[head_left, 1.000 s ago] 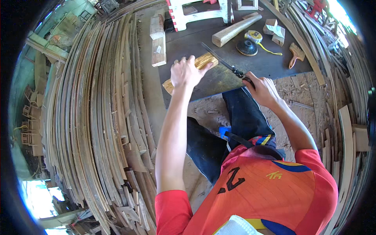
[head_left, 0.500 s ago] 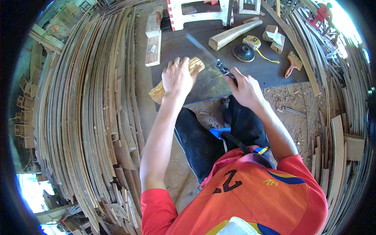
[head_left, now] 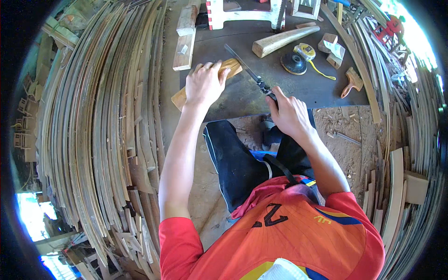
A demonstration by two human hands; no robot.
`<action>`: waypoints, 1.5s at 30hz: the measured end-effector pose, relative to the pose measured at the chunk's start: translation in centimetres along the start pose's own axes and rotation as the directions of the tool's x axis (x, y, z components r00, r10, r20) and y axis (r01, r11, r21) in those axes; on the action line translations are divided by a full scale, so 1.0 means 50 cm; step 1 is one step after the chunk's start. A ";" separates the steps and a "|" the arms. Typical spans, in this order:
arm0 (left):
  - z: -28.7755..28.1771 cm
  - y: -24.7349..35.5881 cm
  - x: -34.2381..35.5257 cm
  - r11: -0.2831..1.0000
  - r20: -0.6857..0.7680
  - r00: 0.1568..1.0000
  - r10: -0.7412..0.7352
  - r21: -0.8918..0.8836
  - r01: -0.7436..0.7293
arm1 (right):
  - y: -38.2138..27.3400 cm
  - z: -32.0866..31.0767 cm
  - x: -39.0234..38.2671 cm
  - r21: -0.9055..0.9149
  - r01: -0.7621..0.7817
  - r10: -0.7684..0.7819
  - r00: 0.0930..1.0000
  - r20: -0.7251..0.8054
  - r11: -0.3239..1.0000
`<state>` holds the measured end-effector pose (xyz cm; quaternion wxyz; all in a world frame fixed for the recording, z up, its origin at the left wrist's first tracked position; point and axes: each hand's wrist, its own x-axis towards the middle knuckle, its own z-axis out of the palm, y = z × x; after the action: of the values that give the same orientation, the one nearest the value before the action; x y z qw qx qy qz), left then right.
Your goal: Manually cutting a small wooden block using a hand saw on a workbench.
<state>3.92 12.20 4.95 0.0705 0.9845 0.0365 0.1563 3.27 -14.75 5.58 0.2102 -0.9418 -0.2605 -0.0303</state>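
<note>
My left hand (head_left: 204, 84) is closed over a short wood block (head_left: 231, 68), pressing it near the table's near left part. The block lies at a slant, its far end sticking out past my fingers. In my right hand (head_left: 290, 113) is the black handle of a narrow-bladed hand saw (head_left: 246, 66), the blade clamped in a metal holder. That blade points away and to the left, its middle close to the block's far end; whether they touch I cannot tell.
On the dark tabletop (head_left: 224, 103) are a tapered wood piece (head_left: 284, 41), a tape measure (head_left: 305, 50), a black disc (head_left: 293, 63), a brush (head_left: 352, 82) and wood blocks (head_left: 332, 48). A white stool (head_left: 247, 15) stands behind. Stacked wood strips (head_left: 100, 116) line the left.
The wood block has turned in my left hand and shows a smoother face. The saw blade, blurred by motion before, now looks sharp. My view has shifted slightly.
</note>
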 end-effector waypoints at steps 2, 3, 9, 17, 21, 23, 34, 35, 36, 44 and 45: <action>0.010 0.002 0.001 0.997 0.007 1.000 0.005 0.072 -0.005 | -0.003 -0.004 0.008 0.016 0.018 -0.018 1.000 -0.006 1.000; 0.013 0.006 -0.001 0.995 0.010 1.000 -0.011 0.095 0.010 | -0.005 -0.007 0.009 0.033 0.029 -0.028 1.000 -0.014 0.999; 0.005 0.018 0.001 0.984 0.080 0.996 -0.040 0.174 0.026 | -0.034 -0.037 0.021 -0.060 0.006 -0.001 0.997 0.080 0.998; 0.008 0.017 0.015 0.985 0.148 0.981 -0.127 0.137 0.106 | -0.072 -0.058 0.018 -0.223 0.007 0.018 0.994 0.109 0.975; 0.008 0.023 0.013 0.977 0.131 0.982 -0.136 0.184 0.111 | -0.086 -0.048 0.007 -0.284 0.021 0.007 0.995 0.097 0.959; 0.009 0.022 0.017 0.967 0.116 0.988 -0.106 0.242 0.076 | -0.098 -0.052 0.004 -0.303 -0.013 0.055 0.990 0.131 0.953; -0.001 0.003 0.032 0.993 0.253 0.966 -0.052 0.115 0.024 | -0.083 -0.037 0.042 -0.329 0.053 -0.010 0.991 0.132 0.943; -0.004 0.004 0.034 0.993 0.254 0.966 -0.057 0.115 0.029 | -0.084 -0.049 0.027 -0.323 0.031 0.016 0.990 0.143 0.946; -0.007 0.007 0.037 0.990 0.272 0.962 -0.036 0.142 -0.003 | -0.082 -0.057 0.020 -0.317 0.009 0.041 0.987 0.152 0.948; 0.014 -0.004 0.026 0.978 0.156 0.987 0.048 0.191 -0.078 | -0.086 -0.033 0.049 -0.321 0.088 -0.040 0.987 0.153 0.943; 0.016 -0.001 0.027 0.973 0.162 0.986 0.050 0.213 -0.085 | -0.086 -0.040 0.035 -0.319 0.100 -0.051 0.986 0.157 0.943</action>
<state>5.45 12.29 4.61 -0.0414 0.9961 0.0143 0.0765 2.73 -11.40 9.35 0.0308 -0.9525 -0.3027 -0.0117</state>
